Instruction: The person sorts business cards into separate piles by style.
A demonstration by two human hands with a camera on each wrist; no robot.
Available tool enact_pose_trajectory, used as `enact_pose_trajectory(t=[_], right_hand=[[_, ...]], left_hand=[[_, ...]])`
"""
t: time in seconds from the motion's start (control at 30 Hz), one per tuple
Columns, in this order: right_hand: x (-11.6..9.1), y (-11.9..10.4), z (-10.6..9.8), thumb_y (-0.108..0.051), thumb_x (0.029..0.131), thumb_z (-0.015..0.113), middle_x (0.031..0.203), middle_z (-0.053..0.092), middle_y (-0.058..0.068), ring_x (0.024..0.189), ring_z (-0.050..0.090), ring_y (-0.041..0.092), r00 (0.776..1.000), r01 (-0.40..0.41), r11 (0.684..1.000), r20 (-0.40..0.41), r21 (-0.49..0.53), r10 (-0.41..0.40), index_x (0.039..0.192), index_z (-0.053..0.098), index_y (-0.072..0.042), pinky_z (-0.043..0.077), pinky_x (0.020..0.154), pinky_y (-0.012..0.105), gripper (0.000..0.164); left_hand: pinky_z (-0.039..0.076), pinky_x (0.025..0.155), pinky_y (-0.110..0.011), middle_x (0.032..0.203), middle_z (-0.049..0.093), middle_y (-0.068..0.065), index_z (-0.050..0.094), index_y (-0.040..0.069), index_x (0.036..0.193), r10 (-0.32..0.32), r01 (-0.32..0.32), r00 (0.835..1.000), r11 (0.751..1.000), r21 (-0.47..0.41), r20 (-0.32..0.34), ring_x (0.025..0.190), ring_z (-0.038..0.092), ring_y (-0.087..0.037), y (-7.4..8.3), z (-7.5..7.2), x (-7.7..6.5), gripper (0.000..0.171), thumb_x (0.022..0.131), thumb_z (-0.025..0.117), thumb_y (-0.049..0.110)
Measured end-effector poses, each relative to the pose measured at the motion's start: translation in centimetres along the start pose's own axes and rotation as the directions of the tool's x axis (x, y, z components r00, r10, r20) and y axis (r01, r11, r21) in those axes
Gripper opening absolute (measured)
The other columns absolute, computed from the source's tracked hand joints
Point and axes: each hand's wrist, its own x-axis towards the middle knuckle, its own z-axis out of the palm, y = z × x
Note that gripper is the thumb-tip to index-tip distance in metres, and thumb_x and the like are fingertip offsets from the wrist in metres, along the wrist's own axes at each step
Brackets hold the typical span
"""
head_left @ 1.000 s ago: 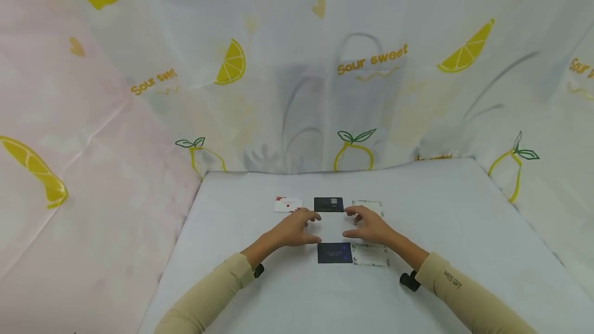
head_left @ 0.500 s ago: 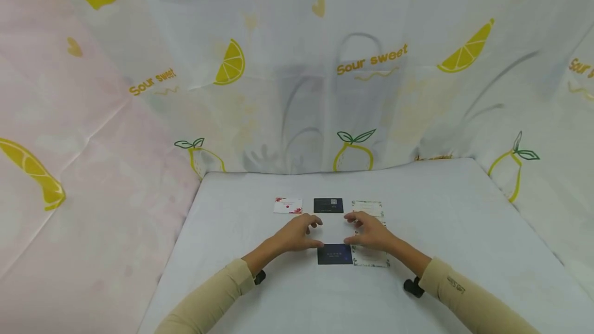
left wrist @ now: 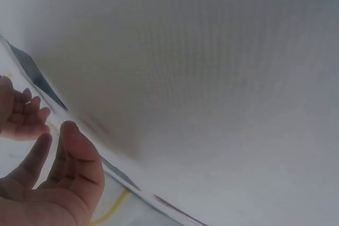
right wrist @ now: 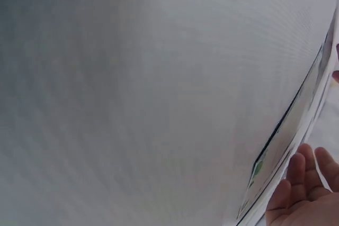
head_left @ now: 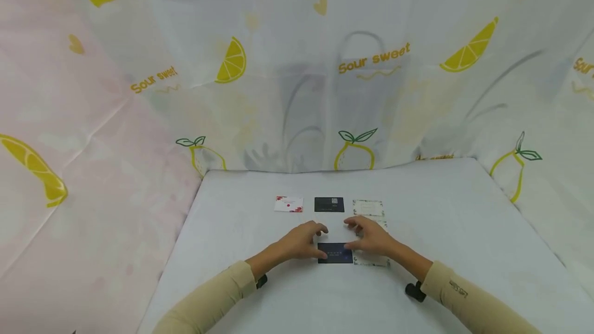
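Observation:
My left hand (head_left: 303, 240) and right hand (head_left: 373, 236) hover facing each other, fingers loosely curved and nothing held. Between them and toward me lies a dark blue card (head_left: 335, 254). In the head view my left thumb overlaps its left edge, and my right thumb its upper right corner. Beside it, partly behind the right hand, is a white card with a leafy border (head_left: 371, 259). A similar card (head_left: 383, 224) is mostly hidden by the right hand. From the left wrist, my left hand (left wrist: 69, 178) shows thumb and fingers apart; the right wrist view shows the right hand (right wrist: 307, 191) with bent fingers.
Farther back lie a white card with red corners (head_left: 288, 204), a black card with a square code (head_left: 329, 207) and another leafy-bordered card (head_left: 368, 207). The white-covered table (head_left: 246, 195) meets a lemon-printed curtain (head_left: 278, 92) behind and at the sides.
My left hand has come toward me and slightly right, its thumb now over the dark blue card. The right hand has drawn slightly nearer to me. The cards lie as before.

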Motion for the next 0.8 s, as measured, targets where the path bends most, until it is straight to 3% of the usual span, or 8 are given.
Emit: enact_pose_trajectory(t=[0.27,0.6,0.8], right_hand=[[-0.2,-0.4,0.3,-0.036,0.068,0.079,0.108,0.06,0.0,0.098,0.054,0.014,1.0,0.009,0.994,0.019,-0.106,-0.007,0.123,0.054,-0.011,0.044,0.085,0.037,0.066],[-0.2,-0.6,1.1,-0.036,0.059,0.085,0.098,0.058,-0.006,0.09,0.05,0.008,1.0,0.006,0.97,0.015,-0.242,-0.002,0.117,0.058,-0.017,0.042,0.081,0.035,0.067],[-0.5,-1.0,1.1,-0.03,0.059,0.085,0.095,0.06,-0.003,0.087,0.051,0.01,0.999,0.026,0.978,0.039,-0.207,-0.019,0.113,0.059,-0.014,0.041,0.079,0.036,0.062]], left_hand=[[0.045,0.073,-0.022,0.101,0.058,0.004,0.056,0.022,0.12,-0.004,0.004,1.0,0.998,0.067,-0.001,0.082,0.051,-0.005,-0.2,0.6,-0.2,0.058,0.07,0.078,0.042],[0.043,0.071,-0.021,0.099,0.057,0.004,0.056,0.024,0.12,-0.032,0.031,0.999,0.997,0.074,0.023,0.079,0.049,-0.005,0.5,0.5,0.0,0.059,0.067,0.081,0.035],[0.044,0.073,-0.021,0.1,0.057,0.003,0.056,0.022,0.12,-0.028,0.026,0.999,0.997,0.07,0.031,0.082,0.051,-0.005,0.9,0.5,-0.2,0.059,0.068,0.081,0.032]])
